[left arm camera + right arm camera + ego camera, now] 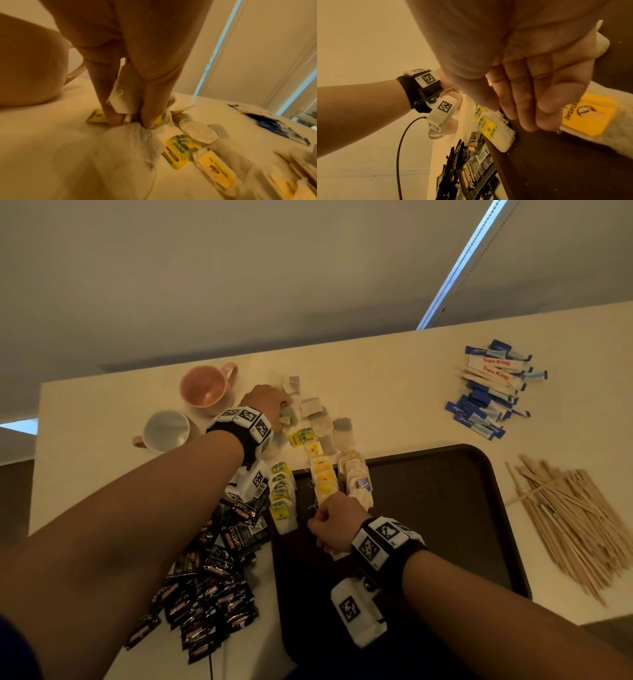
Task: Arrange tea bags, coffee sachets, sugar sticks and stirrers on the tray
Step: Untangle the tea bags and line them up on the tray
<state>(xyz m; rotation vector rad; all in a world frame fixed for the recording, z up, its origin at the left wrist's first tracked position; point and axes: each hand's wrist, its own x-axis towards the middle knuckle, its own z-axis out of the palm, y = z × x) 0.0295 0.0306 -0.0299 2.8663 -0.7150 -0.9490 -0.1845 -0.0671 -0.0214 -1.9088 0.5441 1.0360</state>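
Observation:
A dark tray (pixel 445 525) holds three rows of tea bags: green-tagged (pixel 282 494) at its left rim, yellow-tagged (pixel 323 481), and blue-tagged (pixel 359 484). Loose tea bags (pixel 322 422) lie on the table beyond it. My left hand (pixel 274 405) reaches into them, and in the left wrist view its fingertips (pixel 116 120) pinch a bunch of white tea bags (pixel 120 100). My right hand (pixel 332 525) is a fist over the tray at the near end of the yellow row. Its curled fingers (pixel 530 108) hang beside a yellow-tagged tea bag (pixel 590 115) and visibly hold nothing.
Black coffee sachets (pixel 212 577) are heaped left of the tray. Sugar sticks (pixel 493 388) lie at the far right, and wooden stirrers (pixel 575 522) right of the tray. A pink mug (pixel 205 385) and a pale mug (pixel 164 429) stand by my left hand. A black cable (pixel 399 148) hangs off the table edge.

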